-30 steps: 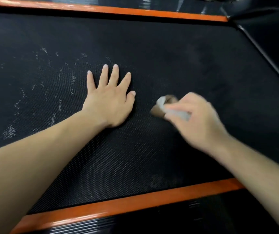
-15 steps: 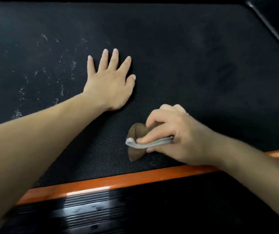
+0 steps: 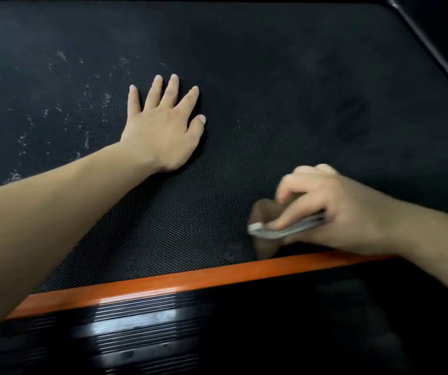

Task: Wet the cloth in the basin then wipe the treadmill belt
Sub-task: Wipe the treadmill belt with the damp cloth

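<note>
A folded brown cloth [image 3: 264, 212] with pale edge sits pinched under the right hand's fingers [image 3: 293, 217], pressed on the black textured treadmill belt [image 3: 271, 90].

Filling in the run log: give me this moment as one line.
phase: wiping | right hand: gripping folded cloth near orange edge strip | left hand: flat on belt | white specks: left of left hand

Both forearms are bare; no sleeve edge is visible. Left hand [image 3: 163, 131], at 11 o'clock: no ring, watch or glove; short, unpainted nails. Right hand [image 3: 333, 209], at 4 o'clock: ungloved, motion-blurred.
</note>
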Motion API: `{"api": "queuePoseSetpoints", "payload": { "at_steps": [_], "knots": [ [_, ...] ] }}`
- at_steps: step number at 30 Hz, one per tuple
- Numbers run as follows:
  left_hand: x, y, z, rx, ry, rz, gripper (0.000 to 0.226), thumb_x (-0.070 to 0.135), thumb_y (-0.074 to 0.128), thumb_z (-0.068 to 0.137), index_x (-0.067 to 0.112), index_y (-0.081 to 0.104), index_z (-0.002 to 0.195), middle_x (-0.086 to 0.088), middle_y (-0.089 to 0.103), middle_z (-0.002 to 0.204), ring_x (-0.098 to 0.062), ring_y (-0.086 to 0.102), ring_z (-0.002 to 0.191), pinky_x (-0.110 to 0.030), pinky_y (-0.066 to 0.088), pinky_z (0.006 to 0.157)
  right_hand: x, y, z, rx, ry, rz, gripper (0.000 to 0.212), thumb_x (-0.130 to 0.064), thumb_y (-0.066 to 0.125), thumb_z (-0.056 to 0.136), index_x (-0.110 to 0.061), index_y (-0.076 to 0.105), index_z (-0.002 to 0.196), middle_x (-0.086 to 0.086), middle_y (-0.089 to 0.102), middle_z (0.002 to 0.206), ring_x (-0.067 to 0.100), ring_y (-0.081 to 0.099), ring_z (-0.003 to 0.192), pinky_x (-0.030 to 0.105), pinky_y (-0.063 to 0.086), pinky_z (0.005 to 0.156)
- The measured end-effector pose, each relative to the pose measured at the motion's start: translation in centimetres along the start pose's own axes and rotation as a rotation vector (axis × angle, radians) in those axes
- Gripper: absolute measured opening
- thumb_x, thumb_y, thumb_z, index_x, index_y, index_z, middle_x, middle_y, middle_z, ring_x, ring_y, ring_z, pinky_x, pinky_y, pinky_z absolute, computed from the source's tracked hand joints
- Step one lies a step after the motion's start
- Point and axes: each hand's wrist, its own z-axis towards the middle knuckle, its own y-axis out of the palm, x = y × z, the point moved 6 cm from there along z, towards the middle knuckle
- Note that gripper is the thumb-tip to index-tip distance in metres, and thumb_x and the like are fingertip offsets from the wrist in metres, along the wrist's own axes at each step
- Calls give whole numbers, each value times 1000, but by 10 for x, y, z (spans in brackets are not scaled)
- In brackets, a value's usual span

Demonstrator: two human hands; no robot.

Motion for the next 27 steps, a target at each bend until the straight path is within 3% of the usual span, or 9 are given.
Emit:
{"api": "queuePoseSetpoints", "payload": {
  "at_steps": [2,6,12,14,18,21,23,25,27],
  "knots": [
    [2,-4,-1,7,-6,-17,62,53,19,103,30,16,160,-8,4,170,-29,-5,156,-60,-5,122,29,-27,-29,87,118,35,12,-54,68,82,-55,72,93,-17,61,95,2,56,94,20,36,86],
    [25,-5,-8,3,72,-52,60,50,25,103,28,21,159,-9,7,170,-29,-3,156,-56,-6,123,75,-50,-34,452,352,76,31,-24,84,79,-49,69,90,-8,63,94,7,61,83,8,41,67],
    [43,6,-1,-9,9,-49,60,53,21,102,36,12,159,-4,-2,170,-30,-11,155,-62,-10,120,38,-16,-15,247,173,84,18,-48,72,79,-50,74,97,-14,60,92,8,55,91,28,38,85],
    [42,7,-1,-11,9,-28,61,53,19,102,35,10,160,-4,-3,170,-30,-12,155,-63,-10,119,68,-44,-6,421,247,36,16,-52,67,80,-59,71,94,-8,60,90,9,56,85,26,40,77],
    [43,7,-2,-18,4,-23,61,53,18,102,35,9,160,-3,-3,170,-29,-11,155,-64,-10,119,134,-77,18,724,670,-20,21,-45,66,87,-42,74,106,0,60,102,22,62,98,29,43,81],
    [43,7,-2,-20,8,-20,62,54,18,102,34,8,160,-2,-4,170,-28,-12,155,-64,-10,119,89,-44,46,592,463,0,17,-54,64,86,-57,69,102,-5,59,94,19,60,89,35,46,80],
    [42,7,-3,-14,8,-18,63,53,18,102,32,8,160,-2,-4,170,-28,-12,155,-64,-9,119,58,-28,50,499,275,42,18,-46,69,85,-51,73,102,-8,59,93,16,58,89,42,47,83],
    [40,7,-2,-13,5,-15,65,54,18,102,29,8,161,-2,-4,170,-27,-12,155,-63,-9,120,73,-47,54,519,297,-67,25,-48,66,82,-45,75,105,-8,59,93,20,59,93,49,46,88],
    [40,8,-2,-14,-1,-11,67,55,16,100,27,8,161,-1,-4,170,-26,-11,156,-62,-8,120,115,-78,56,629,523,-146,29,-49,61,82,-43,75,107,-10,59,96,25,61,100,46,47,93]
  ]
}}
